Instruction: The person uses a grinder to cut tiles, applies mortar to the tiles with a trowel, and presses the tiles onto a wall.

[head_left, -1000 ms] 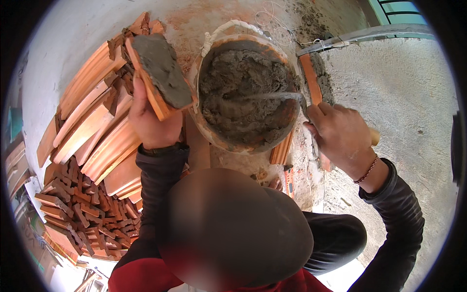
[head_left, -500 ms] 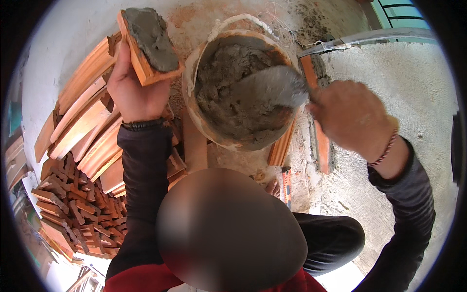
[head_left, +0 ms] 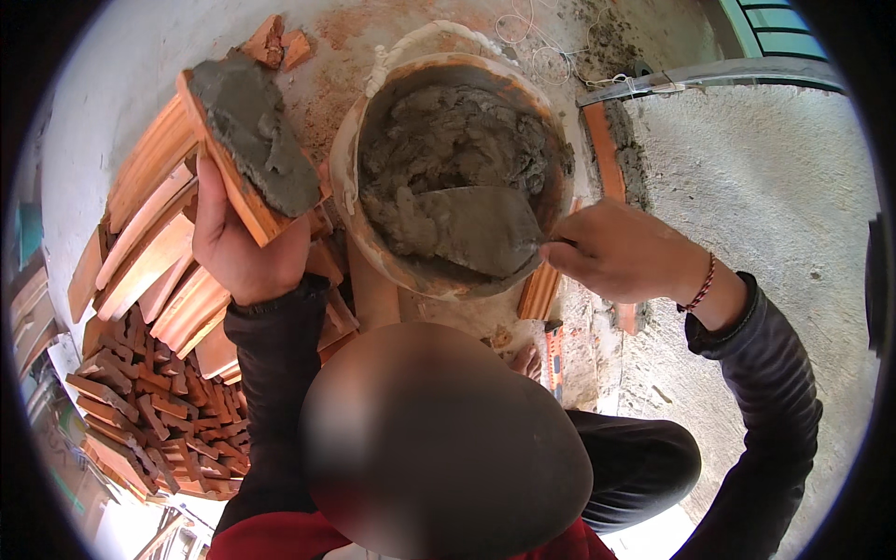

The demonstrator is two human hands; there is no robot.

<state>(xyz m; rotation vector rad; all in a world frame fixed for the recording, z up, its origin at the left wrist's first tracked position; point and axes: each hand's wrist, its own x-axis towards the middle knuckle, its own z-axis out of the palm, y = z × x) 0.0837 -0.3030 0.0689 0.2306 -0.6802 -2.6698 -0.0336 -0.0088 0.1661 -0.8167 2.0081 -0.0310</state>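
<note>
My left hand (head_left: 247, 233) is closed round an orange clay tile (head_left: 224, 173), held tilted to the left of the bucket. A thick layer of wet grey mortar (head_left: 257, 131) covers the tile's upper face. My right hand (head_left: 630, 252) grips the handle of a trowel (head_left: 481, 229), whose flat blade lies in the bucket with a lump of mortar at its left end. The bucket (head_left: 345, 177), smeared on its rim and with a pale rope handle, holds more grey mortar (head_left: 457, 131). Most of the trowel's handle is hidden in my fingers.
Stacked clay tiles (head_left: 154, 252) stand on the left, with a pile of smaller pieces (head_left: 168, 401) below them. Broken tile bits (head_left: 271, 42) lie beyond my left hand. Right of the bucket, a row of set tiles (head_left: 602, 149) edges a rough pale slab (head_left: 756, 187).
The trowel has come down and left inside the bucket, gathering mortar on its blade. My left hand and the coated tile have moved nearer and slightly left.
</note>
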